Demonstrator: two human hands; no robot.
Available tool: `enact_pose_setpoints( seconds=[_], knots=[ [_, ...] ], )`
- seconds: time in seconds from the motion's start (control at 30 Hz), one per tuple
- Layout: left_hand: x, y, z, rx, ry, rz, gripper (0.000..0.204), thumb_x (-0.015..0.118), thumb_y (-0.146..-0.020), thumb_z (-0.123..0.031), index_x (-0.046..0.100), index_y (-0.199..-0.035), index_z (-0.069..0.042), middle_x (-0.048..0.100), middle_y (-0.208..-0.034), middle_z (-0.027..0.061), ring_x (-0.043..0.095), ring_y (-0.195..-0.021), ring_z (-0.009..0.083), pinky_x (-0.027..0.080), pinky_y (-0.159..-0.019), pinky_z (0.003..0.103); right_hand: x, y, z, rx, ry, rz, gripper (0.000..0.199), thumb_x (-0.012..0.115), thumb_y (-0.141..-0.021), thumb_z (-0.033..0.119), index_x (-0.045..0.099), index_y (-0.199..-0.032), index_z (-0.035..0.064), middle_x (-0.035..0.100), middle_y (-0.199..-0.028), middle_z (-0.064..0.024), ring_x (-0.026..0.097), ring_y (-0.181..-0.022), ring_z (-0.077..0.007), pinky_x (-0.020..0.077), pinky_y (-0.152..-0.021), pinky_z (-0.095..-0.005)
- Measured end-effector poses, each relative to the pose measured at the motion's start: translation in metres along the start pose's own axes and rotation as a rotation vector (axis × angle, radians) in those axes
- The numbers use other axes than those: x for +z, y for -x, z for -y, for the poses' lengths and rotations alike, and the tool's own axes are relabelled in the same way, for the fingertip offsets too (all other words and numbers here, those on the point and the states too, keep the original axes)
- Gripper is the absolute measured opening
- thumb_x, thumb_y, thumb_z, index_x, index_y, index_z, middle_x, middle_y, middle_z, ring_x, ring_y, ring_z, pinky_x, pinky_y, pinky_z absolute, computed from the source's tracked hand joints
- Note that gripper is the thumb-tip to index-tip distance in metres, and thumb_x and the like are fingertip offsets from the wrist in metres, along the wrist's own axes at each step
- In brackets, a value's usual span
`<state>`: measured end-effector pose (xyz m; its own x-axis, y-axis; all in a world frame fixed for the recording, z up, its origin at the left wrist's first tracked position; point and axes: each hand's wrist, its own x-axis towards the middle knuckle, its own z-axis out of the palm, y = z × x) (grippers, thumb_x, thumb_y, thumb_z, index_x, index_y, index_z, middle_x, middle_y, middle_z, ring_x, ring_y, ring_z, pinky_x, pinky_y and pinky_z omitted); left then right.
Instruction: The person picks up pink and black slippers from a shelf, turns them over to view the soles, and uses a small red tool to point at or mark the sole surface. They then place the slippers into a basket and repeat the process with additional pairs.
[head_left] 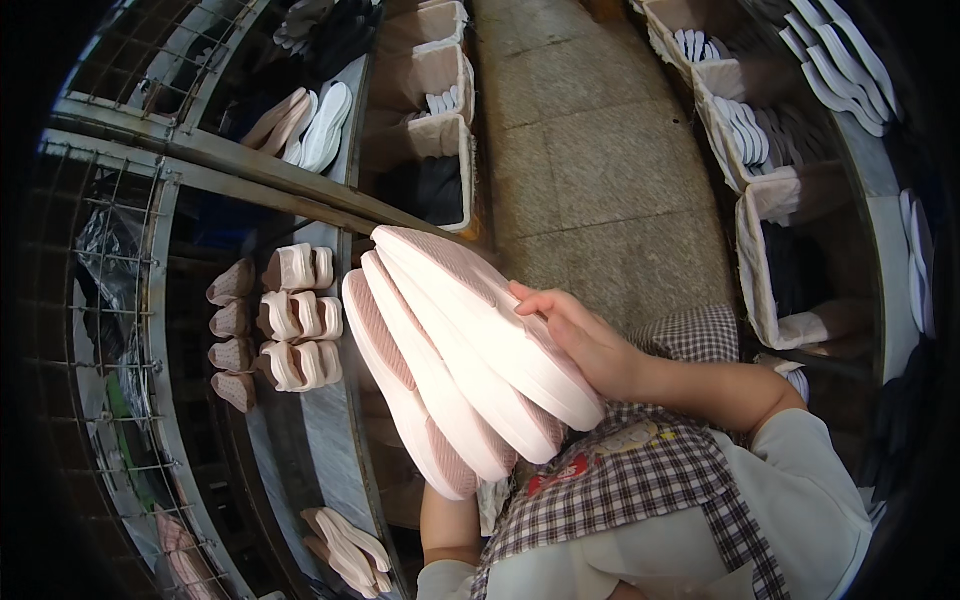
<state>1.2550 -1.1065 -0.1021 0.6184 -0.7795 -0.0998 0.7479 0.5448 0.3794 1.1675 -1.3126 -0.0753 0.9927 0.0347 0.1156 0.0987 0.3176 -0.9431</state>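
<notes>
The right hand [580, 335] clasps a fanned stack of pale pink shoe soles [455, 350], ribbed on their faces with smooth whitish edges, held above the checked apron [640, 470]; the left hand is hidden beneath them.

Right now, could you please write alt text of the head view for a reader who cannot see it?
A person's right hand steadies a fanned stack of pale pink shoe soles, the left forearm reaching up under it. More soles lie on a grey bench at left, and boxes of white soles line a stone floor.
</notes>
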Motion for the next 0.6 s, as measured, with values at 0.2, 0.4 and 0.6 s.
enact_pose_setpoints(
  seconds=[0.2,0.4,0.6],
  knots=[
    [0.000,0.000,0.003,0.028,-0.007,0.013,0.054,0.048,-0.095,-0.037,0.036,-0.138,-0.006,0.046,-0.132,0.0151,0.051,-0.115,0.0249,0.052,-0.090,0.043,-0.002,0.002,0.000,0.007,-0.011,0.050,0.052,0.037,-0.099,0.033,0.029,-0.139,-0.0001,0.017,-0.150,-0.0249,0.020,-0.140,-0.0316,0.0181,-0.112,-0.0409],
    [0.000,-0.006,-0.003,0.031,-0.011,0.025,0.056,0.049,-0.095,-0.037,0.035,-0.139,-0.006,0.045,-0.133,0.0156,0.050,-0.116,0.0256,0.052,-0.089,0.044,-0.008,0.003,-0.010,-0.065,0.077,0.067,0.063,0.056,-0.090,0.032,0.032,-0.141,0.0043,0.023,-0.149,-0.0222,0.025,-0.138,-0.0317,0.0227,-0.111,-0.0410],
    [0.000,-0.010,-0.006,0.029,0.028,0.062,0.058,0.049,-0.094,-0.037,0.033,-0.140,-0.006,0.043,-0.134,0.0161,0.050,-0.116,0.0263,0.052,-0.089,0.045,-0.011,0.003,-0.007,-0.035,0.222,0.084,0.074,0.066,-0.082,0.032,0.032,-0.142,0.0056,0.026,-0.148,-0.0217,0.025,-0.138,-0.0316,0.0230,-0.111,-0.0428]
  ],
)
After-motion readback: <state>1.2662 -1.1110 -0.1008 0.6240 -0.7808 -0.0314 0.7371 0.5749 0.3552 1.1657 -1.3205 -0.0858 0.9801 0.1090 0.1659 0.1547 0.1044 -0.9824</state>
